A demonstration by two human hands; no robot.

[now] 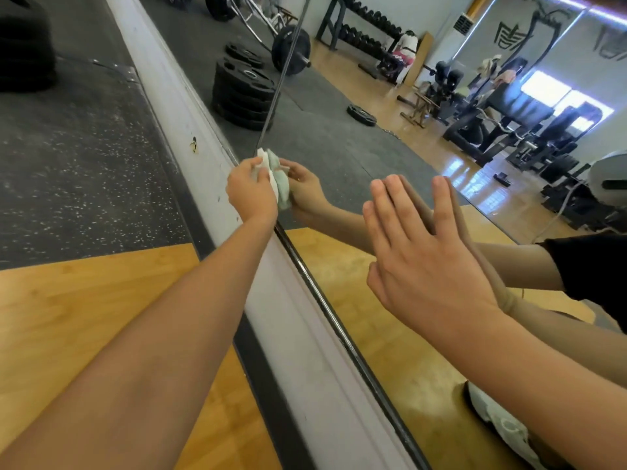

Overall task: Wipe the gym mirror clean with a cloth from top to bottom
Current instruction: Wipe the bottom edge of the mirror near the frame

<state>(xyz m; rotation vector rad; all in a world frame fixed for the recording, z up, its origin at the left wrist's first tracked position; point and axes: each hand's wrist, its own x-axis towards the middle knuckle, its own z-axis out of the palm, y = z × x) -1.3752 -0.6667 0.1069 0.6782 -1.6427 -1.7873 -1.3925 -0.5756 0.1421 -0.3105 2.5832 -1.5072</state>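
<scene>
While the left hand [252, 189] gripped the cloth [276, 174] at the mirror [339, 147]'s bottom edge and the right hand [424, 259] lay flat on it, this pass seemed nearly finished.

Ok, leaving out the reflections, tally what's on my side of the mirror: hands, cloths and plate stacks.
Hands: 2, left hand and right hand
Cloth: 1
Plate stack: 1
Total: 4
</scene>
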